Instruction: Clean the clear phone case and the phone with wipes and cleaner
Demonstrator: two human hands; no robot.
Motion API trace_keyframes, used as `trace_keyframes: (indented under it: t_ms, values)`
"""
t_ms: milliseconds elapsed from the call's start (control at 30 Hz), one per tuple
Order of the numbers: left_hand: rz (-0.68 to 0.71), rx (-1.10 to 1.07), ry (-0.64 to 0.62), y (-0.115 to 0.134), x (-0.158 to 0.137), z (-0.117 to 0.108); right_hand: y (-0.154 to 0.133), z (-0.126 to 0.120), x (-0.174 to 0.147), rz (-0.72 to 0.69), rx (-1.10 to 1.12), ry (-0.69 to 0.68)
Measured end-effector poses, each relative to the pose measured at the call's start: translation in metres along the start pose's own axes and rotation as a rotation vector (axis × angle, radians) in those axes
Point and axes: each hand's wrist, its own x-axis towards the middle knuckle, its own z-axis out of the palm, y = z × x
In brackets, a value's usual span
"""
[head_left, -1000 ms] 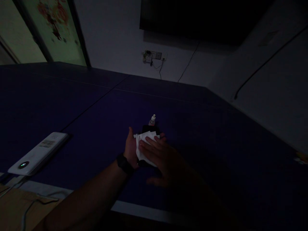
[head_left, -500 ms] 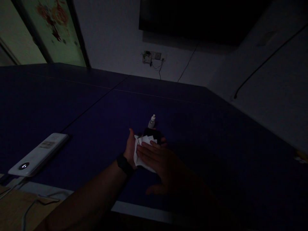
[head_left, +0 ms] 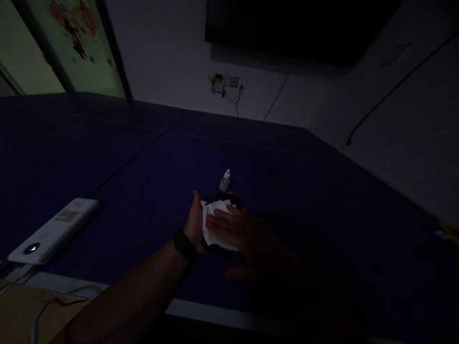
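My left hand [head_left: 194,220], palm up with the thumb stretched out and a dark band at the wrist, is closed around a black flat slab [head_left: 224,197] that looks like a phone. On top of the slab lies a folded white cloth or tissue [head_left: 215,228]. Flat on the cloth, with its fingers extended and its thumb apart, rests my right hand [head_left: 244,234], partly blurred and in shadow. Just beyond the slab stands a small clear bottle [head_left: 224,182] with a white dropper-style cap. Most of the slab is covered.
A white power bank [head_left: 55,231] with a lit round display lies at the left on the dark blue table [head_left: 143,186], cables [head_left: 45,310] near it. Behind are wall sockets [head_left: 227,81], a dark screen [head_left: 297,28] and a patterned glass door [head_left: 82,48].
My right hand has slid slightly to the right with the cloth, and more of the slab's near edge shows. My left hand stays almost in place. The view has shifted a little.
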Motion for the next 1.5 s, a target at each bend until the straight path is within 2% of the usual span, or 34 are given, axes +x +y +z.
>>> trace_keyframes:
  t_ms: [67, 133, 200, 300, 367, 500, 633, 700, 833, 900, 967, 1067, 1133, 1333, 1500]
  values:
    - [-0.007, 0.021, -0.011, 0.003, -0.001, -0.001, -0.011, -0.002, 0.005, -0.077, 0.05, -0.015]
    - [0.011, 0.027, 0.011, 0.005, -0.002, 0.003, -0.008, -0.002, 0.005, -0.079, 0.041, -0.012]
    - [0.037, 0.021, 0.044, 0.004, -0.005, 0.01, 0.006, 0.001, 0.0, 0.035, -0.026, 0.036]
    - [-0.016, 0.026, 0.05, 0.0, -0.008, 0.019, 0.033, 0.006, -0.01, 0.237, -0.117, 0.134]
    - [-0.042, 0.025, 0.049, -0.002, -0.007, 0.02, 0.039, 0.008, -0.013, 0.265, -0.116, 0.134]
    - [0.024, -0.002, 0.067, 0.001, -0.001, 0.008, 0.012, 0.004, -0.005, 0.08, -0.013, 0.005]
    - [0.016, 0.024, -0.023, 0.01, 0.0, 0.0, -0.02, 0.002, 0.004, -0.074, 0.121, -0.053]
    - [0.005, 0.027, -0.03, 0.013, -0.002, 0.002, -0.016, 0.005, 0.002, -0.069, 0.129, -0.035]
    - [0.054, 0.019, 0.058, 0.009, -0.005, 0.011, 0.021, 0.013, -0.011, 0.175, -0.046, 0.124]
    - [0.067, 0.014, 0.086, 0.006, -0.004, 0.014, 0.033, 0.012, -0.018, 0.22, -0.086, 0.135]
    - [0.065, -0.001, 0.104, 0.006, -0.003, 0.014, 0.033, 0.007, -0.021, 0.153, -0.072, 0.135]
    - [0.054, -0.009, 0.113, 0.01, -0.001, 0.013, 0.017, 0.0, -0.02, -0.016, 0.031, 0.128]
    - [0.049, 0.003, 0.101, 0.012, -0.001, 0.015, 0.009, -0.001, -0.018, -0.079, 0.094, 0.13]
    - [0.073, -0.007, 0.158, 0.013, -0.001, 0.025, 0.022, 0.002, -0.02, 0.083, -0.071, 0.17]
    - [0.063, -0.009, 0.106, 0.014, -0.001, 0.018, 0.015, -0.004, -0.021, -0.101, 0.047, 0.109]
